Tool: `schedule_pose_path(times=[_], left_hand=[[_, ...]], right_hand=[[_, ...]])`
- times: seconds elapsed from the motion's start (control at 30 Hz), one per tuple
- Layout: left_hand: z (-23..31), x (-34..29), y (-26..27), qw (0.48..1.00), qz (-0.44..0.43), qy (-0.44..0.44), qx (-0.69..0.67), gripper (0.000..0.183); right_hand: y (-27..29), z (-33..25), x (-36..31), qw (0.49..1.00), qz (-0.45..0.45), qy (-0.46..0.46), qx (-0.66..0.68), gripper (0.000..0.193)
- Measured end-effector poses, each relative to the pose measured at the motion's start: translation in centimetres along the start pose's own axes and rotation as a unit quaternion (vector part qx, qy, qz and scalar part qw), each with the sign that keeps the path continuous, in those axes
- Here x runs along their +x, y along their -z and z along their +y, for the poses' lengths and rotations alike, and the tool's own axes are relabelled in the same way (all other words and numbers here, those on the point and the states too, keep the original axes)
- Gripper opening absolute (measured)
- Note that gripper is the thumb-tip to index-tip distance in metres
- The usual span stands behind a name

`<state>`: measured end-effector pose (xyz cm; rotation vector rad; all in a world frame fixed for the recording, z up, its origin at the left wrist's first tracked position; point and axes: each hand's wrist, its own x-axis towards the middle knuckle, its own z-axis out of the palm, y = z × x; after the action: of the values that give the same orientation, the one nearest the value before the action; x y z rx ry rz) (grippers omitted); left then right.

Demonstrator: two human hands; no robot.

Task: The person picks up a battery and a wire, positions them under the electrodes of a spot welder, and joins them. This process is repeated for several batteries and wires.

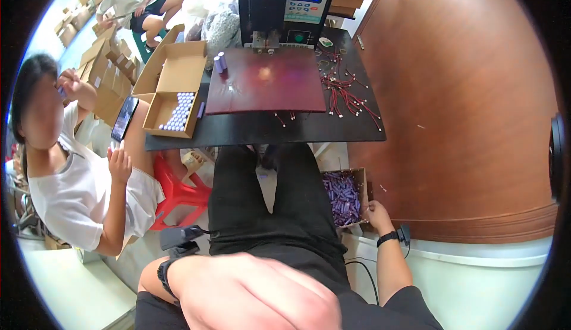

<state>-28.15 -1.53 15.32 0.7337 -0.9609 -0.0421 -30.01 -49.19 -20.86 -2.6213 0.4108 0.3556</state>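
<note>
My left hand (256, 294) is large and close in the lower middle, back of the hand up. Its fingers are hidden or blurred, so I cannot see whether they hold anything. Low on the right, my right hand (376, 214) has its fingers closed on the side of an open cardboard box (364, 188). Inside that box lies a heap of purple cylindrical battery cells (344, 198), with some red bits among them. Both wrists wear black straps with small dark devices.
A black table (250, 132) carries a spot-welding machine (303, 17), a dark red board (267, 86) with two purple cells, red wire leads (348, 95) and a carton of cells (168, 129). A seated co-worker (77, 181) is at left, another person farther back. A brown door (458, 110) stands right.
</note>
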Motion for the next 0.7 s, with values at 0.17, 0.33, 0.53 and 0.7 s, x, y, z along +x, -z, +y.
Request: schedule_pose_path(times=[0.17,0.33,0.53,0.7], left_hand=[[-3.9,0.8,14.3,0.824,0.352,0.11,0.43,0.011],[-9.7,0.0,29.9,0.621,0.333,0.124,0.699,0.041],[-10.7,2.3,32.5,0.739,0.336,0.206,0.546,0.029],[-12.3,4.0,24.6,0.788,0.239,0.259,0.505,0.025]], right_hand=[[0.8,-1.4,0.6,0.992,0.096,0.011,0.086,0.036],[3.9,-6.5,2.8,0.979,0.109,0.023,0.174,0.033],[5.7,-10.8,4.0,0.966,0.133,0.059,0.214,0.022],[10.8,-20.3,8.1,0.904,0.276,0.226,0.236,0.008]])
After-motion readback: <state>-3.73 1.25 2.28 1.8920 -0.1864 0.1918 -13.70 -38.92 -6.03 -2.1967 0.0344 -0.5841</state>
